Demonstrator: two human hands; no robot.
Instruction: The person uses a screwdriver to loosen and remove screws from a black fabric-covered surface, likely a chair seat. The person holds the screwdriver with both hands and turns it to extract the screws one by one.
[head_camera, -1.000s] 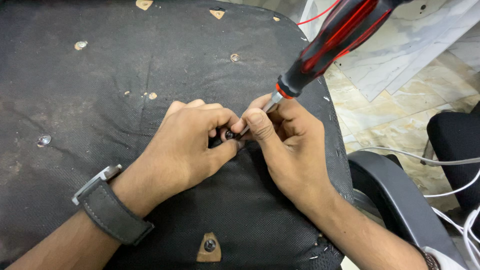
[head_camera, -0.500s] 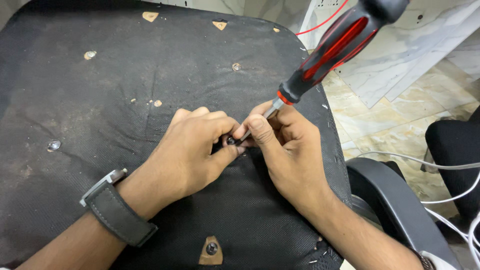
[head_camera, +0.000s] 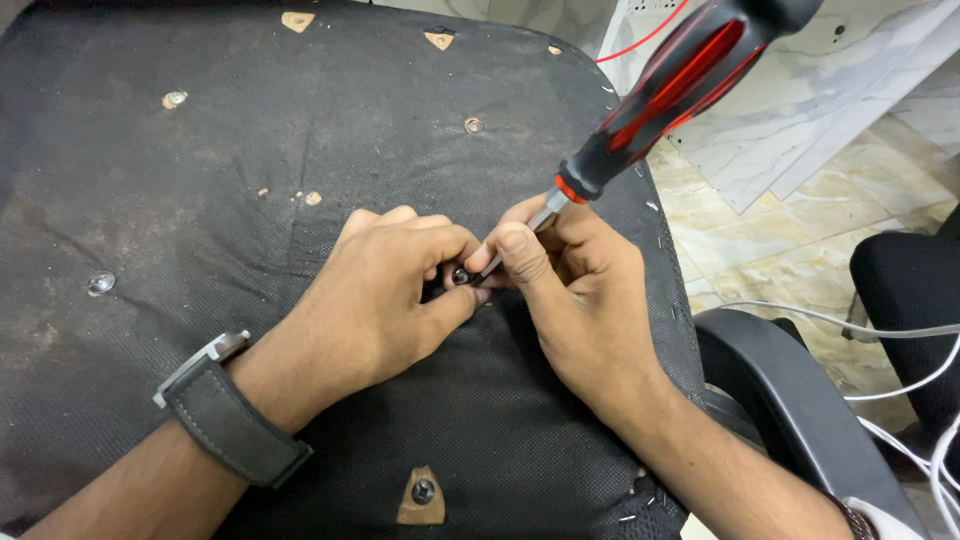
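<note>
My left hand (head_camera: 385, 290) pinches a small black screw (head_camera: 461, 275) on the black fabric chair underside (head_camera: 250, 150); right hand (head_camera: 570, 280) grips the red-black screwdriver (head_camera: 670, 95) shaft, tip at screw.

Glossy red-black plastic screwdriver handle (head_camera: 678, 95) — matt, dusty black fabric underside (head_camera: 250, 150).

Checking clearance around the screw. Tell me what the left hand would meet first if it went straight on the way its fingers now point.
The left hand points rightward, so it would meet the right hand almost at once; their fingers already pinch round the small dark screw under the screwdriver tip.
</note>
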